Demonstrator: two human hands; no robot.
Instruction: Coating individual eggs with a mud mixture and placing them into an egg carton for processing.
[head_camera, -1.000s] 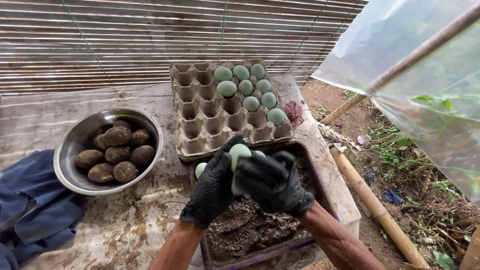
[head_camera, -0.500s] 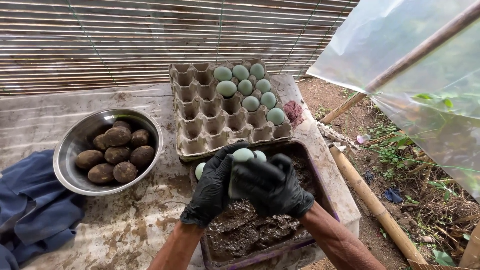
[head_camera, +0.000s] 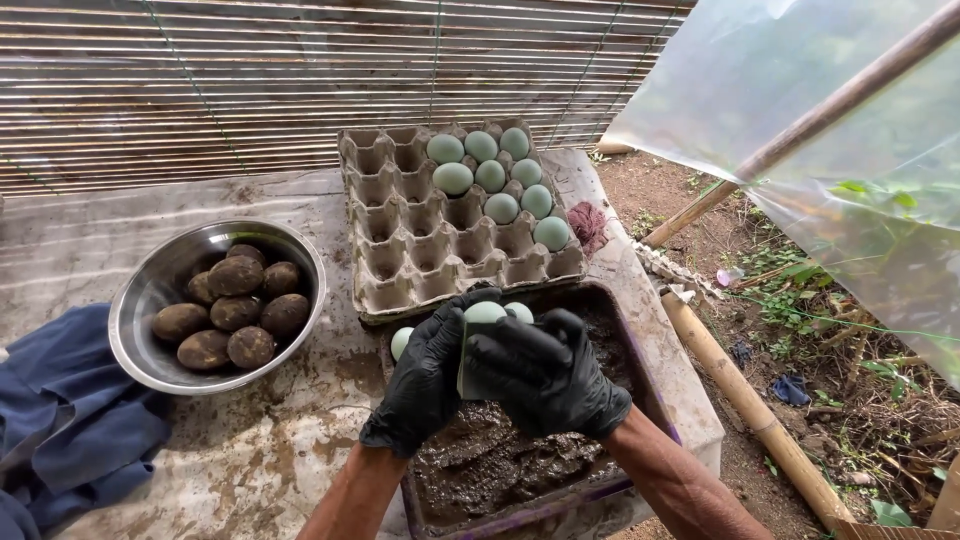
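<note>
Both hands are in black gloves and pressed together over the tray: the left hand (head_camera: 428, 378) curls its fingers around a pale green egg (head_camera: 484, 313), and the right hand (head_camera: 545, 372) closes over the same egg from the other side, so only the egg's top and a strip of its side show between the gloves. The egg sits held just above the near end of a dark rectangular tray (head_camera: 640, 385) that is filled with wet, dark mud (head_camera: 490, 460). Two more pale green eggs lie in the tray's far end, one (head_camera: 401, 342) just left of the left hand and one (head_camera: 520, 312) peeking out behind the held egg. Right behind the tray is a grey cardboard egg carton (head_camera: 420, 240), its right-hand cups holding a cluster of blue-green eggs (head_camera: 497, 180), its left-hand cups bare. To the left, a round steel bowl (head_camera: 135, 320) holds mud-coated eggs (head_camera: 232, 305). A blue cloth (head_camera: 60, 420) lies bunched at the bowl's near left. All of it rests on a stained, mottled tabletop (head_camera: 260, 440), with a bamboo-slat screen (head_camera: 250, 80) behind.
</note>
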